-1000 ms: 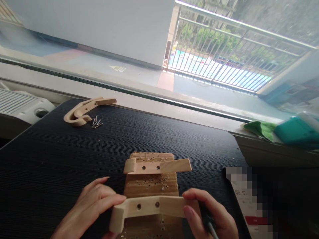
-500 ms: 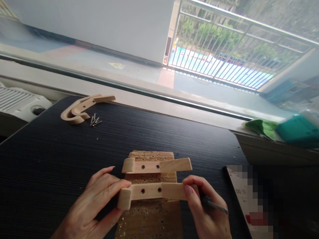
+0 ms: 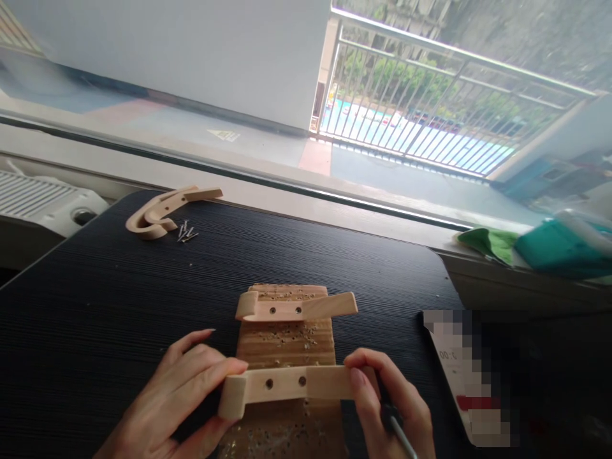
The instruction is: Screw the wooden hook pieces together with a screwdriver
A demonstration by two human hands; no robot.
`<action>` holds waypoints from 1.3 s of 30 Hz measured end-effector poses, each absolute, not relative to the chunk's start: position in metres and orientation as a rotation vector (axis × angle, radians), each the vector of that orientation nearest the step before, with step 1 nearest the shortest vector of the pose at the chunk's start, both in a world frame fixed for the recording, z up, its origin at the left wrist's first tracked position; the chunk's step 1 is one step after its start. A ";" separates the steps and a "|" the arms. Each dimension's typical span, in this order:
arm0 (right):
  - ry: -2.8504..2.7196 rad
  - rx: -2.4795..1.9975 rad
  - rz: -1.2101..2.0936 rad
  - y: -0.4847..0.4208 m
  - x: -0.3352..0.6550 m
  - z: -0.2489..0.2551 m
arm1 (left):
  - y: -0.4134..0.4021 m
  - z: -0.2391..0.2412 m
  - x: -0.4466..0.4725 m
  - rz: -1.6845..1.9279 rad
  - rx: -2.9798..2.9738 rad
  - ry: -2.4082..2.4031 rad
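A pale wooden hook (image 3: 280, 386) lies across a worn wooden board (image 3: 287, 347) pitted with small holes. My left hand (image 3: 176, 395) grips its curled end between thumb and fingers. At the straight end, my right hand (image 3: 389, 398) pinches the hook with thumb and index finger. Tucked in that same hand is a slim tool, seemingly a screwdriver (image 3: 400, 432), with a dark handle and grey shaft. Farther up the board rests a second wooden hook (image 3: 284, 311), touched by neither hand. Two dark round holes show in each hook; whether screws sit inside, I cannot tell.
More wooden hooks (image 3: 160, 210) lie at the table's far left, beside a small pile of screws (image 3: 187, 232). A phone (image 3: 452, 376), partly pixelated, is at the right. On the sill are a green cloth (image 3: 488, 244) and teal container (image 3: 549, 242). A radiator (image 3: 43, 201) stands left.
The held hook has moved toward me along the board, widening the gap to the other hook. The tool in my right hand has swung to point more downward. The view shifted slightly.
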State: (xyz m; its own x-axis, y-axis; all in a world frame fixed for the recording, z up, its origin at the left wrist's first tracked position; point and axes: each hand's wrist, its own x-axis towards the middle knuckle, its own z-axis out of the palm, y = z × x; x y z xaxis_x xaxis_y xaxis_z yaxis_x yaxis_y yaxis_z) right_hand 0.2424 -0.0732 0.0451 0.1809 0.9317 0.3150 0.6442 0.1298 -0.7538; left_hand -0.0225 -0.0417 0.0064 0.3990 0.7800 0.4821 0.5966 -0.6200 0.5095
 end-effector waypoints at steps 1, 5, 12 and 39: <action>-1.549 -1.601 0.414 -0.076 0.242 0.046 | -0.046 0.005 -0.024 1.047 2.399 1.231; -1.557 -1.590 0.414 -0.074 0.241 0.048 | -0.046 0.006 -0.025 1.011 2.457 1.219; -1.504 -1.557 0.441 -0.052 0.239 0.045 | -0.022 0.013 -0.019 0.956 2.541 1.225; -1.438 -1.537 0.628 -0.051 0.237 0.035 | -0.017 0.007 -0.012 1.031 2.416 1.252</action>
